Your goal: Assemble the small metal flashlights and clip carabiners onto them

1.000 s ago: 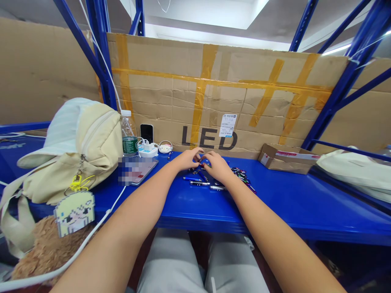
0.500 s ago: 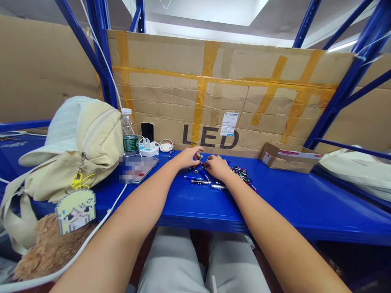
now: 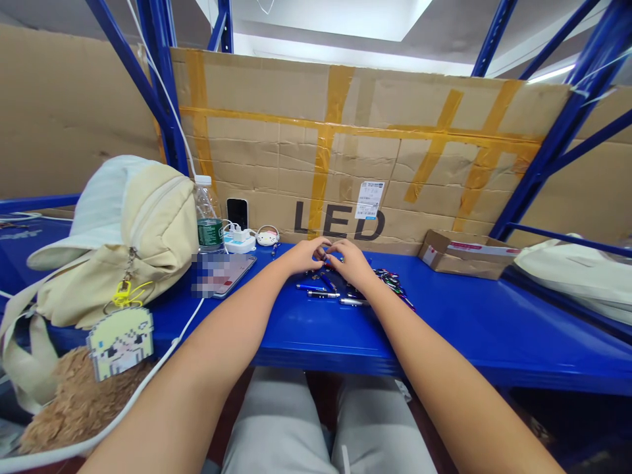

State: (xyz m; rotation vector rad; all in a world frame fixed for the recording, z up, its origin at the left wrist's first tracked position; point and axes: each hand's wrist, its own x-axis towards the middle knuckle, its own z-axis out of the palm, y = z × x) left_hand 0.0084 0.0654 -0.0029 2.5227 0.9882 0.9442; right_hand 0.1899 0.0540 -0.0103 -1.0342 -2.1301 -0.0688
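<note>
My left hand (image 3: 306, 255) and my right hand (image 3: 349, 261) meet over the blue tabletop, their fingers curled and the fingertips close together. Whatever small item they pinch is mostly hidden by the fingers. Just in front of them lie slim pen-shaped metal tubes: a blue tube (image 3: 311, 287), a black tube (image 3: 323, 294) and a silver tube (image 3: 352, 302). Beside my right wrist is a heap of similar tubes (image 3: 394, 282) in mixed colours, partly covered by my forearm.
An open cardboard box (image 3: 467, 255) stands at the back right, near a pale bag (image 3: 575, 273). To the left are a cream backpack (image 3: 162, 230), a water bottle (image 3: 209, 220), a phone (image 3: 234, 276) and a white power strip (image 3: 240, 241). A cardboard wall (image 3: 276, 158) closes off the back.
My right hand has risen slightly and its fingers have come up against those of my left hand. The left hand has barely moved, and the tubes lie as before.
</note>
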